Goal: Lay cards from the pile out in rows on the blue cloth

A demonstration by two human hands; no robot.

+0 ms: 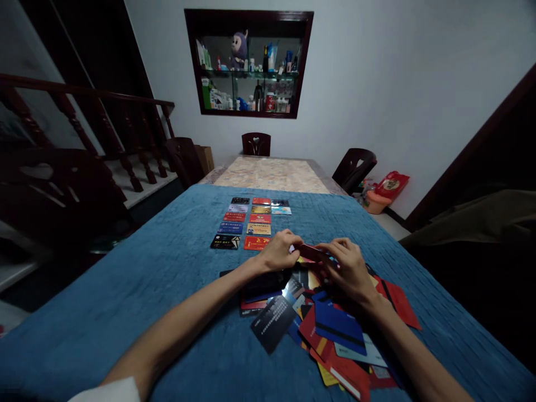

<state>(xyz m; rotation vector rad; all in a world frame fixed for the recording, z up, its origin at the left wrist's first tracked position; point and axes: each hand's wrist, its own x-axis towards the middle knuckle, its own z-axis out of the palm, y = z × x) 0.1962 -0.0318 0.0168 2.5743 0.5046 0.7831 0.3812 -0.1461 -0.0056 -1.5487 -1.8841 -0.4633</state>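
Note:
Between both hands, just above a loose heap of cards, is a dark red card (310, 252) tilted nearly edge-on. My left hand (280, 250) pinches its left end, fingers closed. At its right end, my right hand (348, 270) has its fingers bent round the card. Below lies the heap, with a blue card (340, 324), a black card (274, 322) and a red card (400, 301) on top. Beyond my left hand, plastic cards lie in neat columns, among them a black card with a white pattern (225, 242) and a red and yellow card (256, 243).
A blue cloth (167, 290) covers the near part of the table; the far part has a patterned top (272, 172). Chairs (355, 167) stand around it. A stair railing (104, 117) is at left, a shelf niche (251, 71) in the back wall, and an orange tub (376, 202) on the floor.

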